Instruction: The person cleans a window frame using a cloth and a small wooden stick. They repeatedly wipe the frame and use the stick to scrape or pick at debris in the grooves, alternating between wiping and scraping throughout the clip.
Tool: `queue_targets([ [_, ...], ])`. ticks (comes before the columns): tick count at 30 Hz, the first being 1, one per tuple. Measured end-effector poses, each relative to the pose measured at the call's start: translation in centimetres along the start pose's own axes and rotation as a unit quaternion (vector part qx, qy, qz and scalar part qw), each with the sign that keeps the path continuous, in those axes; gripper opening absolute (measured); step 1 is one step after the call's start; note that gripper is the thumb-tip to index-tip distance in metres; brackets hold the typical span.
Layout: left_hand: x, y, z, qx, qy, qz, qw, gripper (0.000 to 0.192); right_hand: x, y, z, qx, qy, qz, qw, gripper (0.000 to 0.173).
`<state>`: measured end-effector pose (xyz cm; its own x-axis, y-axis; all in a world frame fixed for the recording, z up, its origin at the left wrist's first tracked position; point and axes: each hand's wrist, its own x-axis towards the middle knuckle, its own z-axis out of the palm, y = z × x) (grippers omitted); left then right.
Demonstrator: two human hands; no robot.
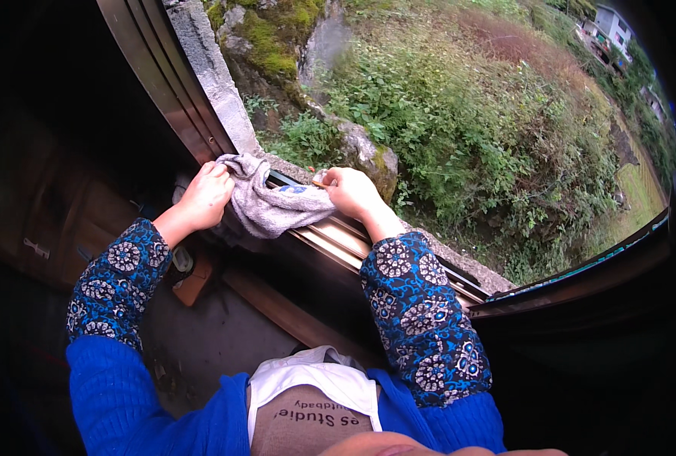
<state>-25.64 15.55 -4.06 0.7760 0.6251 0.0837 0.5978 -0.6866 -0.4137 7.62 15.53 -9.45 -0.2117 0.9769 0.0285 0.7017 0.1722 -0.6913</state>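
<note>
A greyish cloth (pixel 275 205) with a blue patch lies bunched over the lower metal track (pixel 332 236) of a window frame, near its left corner. My left hand (pixel 205 196) grips the cloth's left end beside the upright frame. At the cloth's right end, my right hand (pixel 352 194) holds a pinched part of it, together with a small thin yellowish piece whose kind I cannot tell. Patterned sleeve covers are on both forearms. The fingertips of both hands are partly hidden by the cloth and the hands themselves.
The upright window frame (pixel 170 85) rises at the left, with a rough concrete edge (pixel 215 74) outside it. Beyond the opening are a mossy rock (pixel 366 148) and bushes (pixel 475 131). Below left, in dim light, stands a brown box-like object (pixel 194 282) by a long wooden piece (pixel 286 310).
</note>
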Motion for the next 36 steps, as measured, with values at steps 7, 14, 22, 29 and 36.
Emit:
queue_targets([
  [7, 0.0, 0.6, -0.4, 0.195, -0.087, 0.044, 0.976, 0.021, 0.1, 0.1, 0.0, -0.003, -0.007, 0.002, 1.000, 0.024],
  [14, -0.6, 0.4, 1.4, 0.238, 0.047, 0.043, 0.969, 0.017, 1.0, 1.2, 0.4, -0.008, 0.009, -0.031, 0.999, 0.024],
  [22, -0.3, 1.2, 2.5, 0.228, 0.074, -0.007, 0.971, 0.042, 0.6, 1.7, -0.1, 0.018, -0.020, 0.000, 1.000, 0.023],
  [29, 0.5, 0.8, 2.0, 0.041, 0.135, 0.001, 0.990, 0.050, 1.0, 3.0, 0.0, 0.057, -0.033, 0.003, 0.998, 0.026],
  [36, 1.6, 0.4, -0.3, -0.289, 0.146, -0.058, 0.944, 0.015, 0.0, 2.0, -0.5, 0.050, -0.040, -0.015, 0.998, 0.024],
])
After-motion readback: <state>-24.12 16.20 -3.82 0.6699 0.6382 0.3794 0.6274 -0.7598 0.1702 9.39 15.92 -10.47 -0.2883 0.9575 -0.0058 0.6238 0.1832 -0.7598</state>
